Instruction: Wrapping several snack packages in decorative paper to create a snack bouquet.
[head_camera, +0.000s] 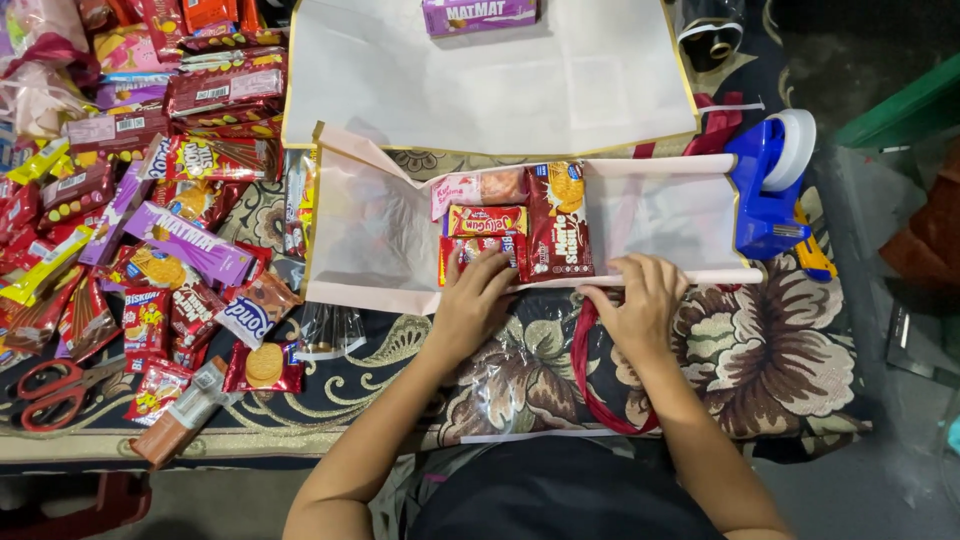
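The left hand lies flat, fingers spread narrow, pinning the snack packets at the centre of the pale wrapping sheet so that the stack keeps its shape. The right hand presses fingers-down on the sheet's near edge, gripping nothing, apparently to keep it taut. The blue tape dispenser stands at the sheet's right end, within reach. Loose snacks lie heaped at left; red scissors lie near the table edge

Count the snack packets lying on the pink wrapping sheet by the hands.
4: a pink packet top left, a yellow one below it, a red one under the left hand, a tall dark-red one right. Others may be hidden.
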